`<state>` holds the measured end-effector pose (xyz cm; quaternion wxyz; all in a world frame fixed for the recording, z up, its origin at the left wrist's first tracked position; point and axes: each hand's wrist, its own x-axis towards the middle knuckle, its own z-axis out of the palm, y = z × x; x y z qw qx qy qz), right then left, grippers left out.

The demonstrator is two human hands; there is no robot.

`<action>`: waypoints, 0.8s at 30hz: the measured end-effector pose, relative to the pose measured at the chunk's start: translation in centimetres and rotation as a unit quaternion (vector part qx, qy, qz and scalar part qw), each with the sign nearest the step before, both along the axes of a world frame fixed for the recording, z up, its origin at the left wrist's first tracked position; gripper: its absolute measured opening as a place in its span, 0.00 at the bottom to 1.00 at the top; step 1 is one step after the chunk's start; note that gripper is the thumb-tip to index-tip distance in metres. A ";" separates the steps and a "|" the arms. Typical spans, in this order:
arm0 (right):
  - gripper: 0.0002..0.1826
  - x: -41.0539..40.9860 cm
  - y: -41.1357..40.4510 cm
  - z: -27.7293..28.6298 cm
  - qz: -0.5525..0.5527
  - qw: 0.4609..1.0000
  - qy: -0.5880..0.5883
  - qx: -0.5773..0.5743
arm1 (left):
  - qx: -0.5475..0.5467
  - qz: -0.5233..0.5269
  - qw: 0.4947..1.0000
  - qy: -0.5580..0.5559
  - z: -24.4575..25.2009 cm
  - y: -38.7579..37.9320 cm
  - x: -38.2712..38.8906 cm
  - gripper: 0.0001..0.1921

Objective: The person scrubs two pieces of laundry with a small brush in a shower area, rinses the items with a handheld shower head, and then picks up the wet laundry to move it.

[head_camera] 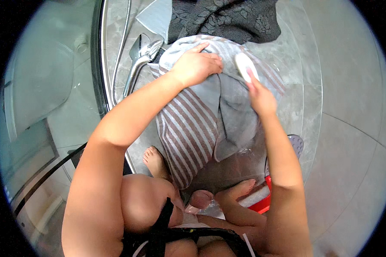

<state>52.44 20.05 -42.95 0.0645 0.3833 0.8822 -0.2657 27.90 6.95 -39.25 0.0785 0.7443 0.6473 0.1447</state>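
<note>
A wet striped cloth [189, 128], brown and pale grey with a plain grey side, lies bunched on the tiled floor in front of me. My left hand [199, 66] grips its upper part, with the fingers curled over the fabric and the thumb stretched out. In my right hand [263, 98] is a white oval scrubbing brush [244, 64], held by its near end and laid against the cloth's upper right area. Whatever is on the brush's underside cannot be seen. The right hand is slightly blurred.
A chrome shower head [141, 53] with its hose [120, 48] lies left of the cloth, beside the black-edged glass panel [98, 57]. Beyond is a dark patterned cloth [225, 21]. A clear cup [199, 200], red container [262, 205] and greyish-purple slipper [296, 144] are nearer me.
</note>
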 end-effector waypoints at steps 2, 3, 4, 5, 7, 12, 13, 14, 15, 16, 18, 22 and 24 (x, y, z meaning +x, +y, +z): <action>0.24 7.1 1.1 -0.9 -0.009 0.997 -0.072 0.007 | -0.019 0.005 1.000 0.003 0.3 -0.5 -0.3 0.11; 0.24 10.3 1.6 -0.4 0.007 0.988 -0.157 0.011 | -0.030 0.007 0.999 0.008 0.5 -0.3 -0.6 0.11; 0.25 13.3 2.1 0.2 -0.006 0.982 -0.188 0.013 | -0.032 0.001 0.999 0.007 0.6 -0.2 -0.7 0.12; 0.26 15.6 2.3 0.9 -0.022 0.975 -0.220 0.015 | -0.030 0.001 1.000 0.002 0.5 -0.4 -0.5 0.12; 0.26 16.9 3.5 2.4 -0.057 0.952 -0.299 0.006 | 0.011 0.010 1.000 -0.019 0.0 -0.6 -0.4 0.14; 0.22 4.7 2.1 4.9 -0.089 0.989 0.122 0.004 | 0.030 0.000 0.999 0.027 0.0 -0.3 -0.8 0.20; 0.22 1.0 1.0 4.5 -0.082 0.997 0.010 0.009 | 0.031 -0.002 0.999 0.030 -0.2 -0.4 -1.0 0.20; 0.23 -1.0 0.2 3.2 -0.027 0.999 -0.001 0.045 | 0.030 -0.014 0.999 0.035 -0.6 0.0 -0.7 0.20; 0.24 -2.8 -0.5 2.2 0.011 0.999 -0.034 0.028 | 0.025 -0.026 0.998 0.042 -0.9 0.0 -0.5 0.20; 0.25 -1.8 -0.6 0.8 -0.027 0.999 -0.016 0.037 | 0.032 -0.043 0.997 0.049 -1.1 -0.2 -0.6 0.21; 0.26 3.2 0.1 -2.0 -0.052 0.996 -0.052 0.055 | 0.043 -0.053 0.996 0.049 -1.3 -0.7 -0.7 0.22; 0.29 14.3 2.0 -2.3 -0.042 0.991 -0.090 0.094 | 0.025 -0.035 0.995 0.091 -0.8 -1.5 -0.5 0.26; 0.30 15.6 3.9 -1.9 -0.087 0.989 -0.085 0.083 | 0.020 -0.024 0.995 0.092 -0.7 -1.5 0.0 0.26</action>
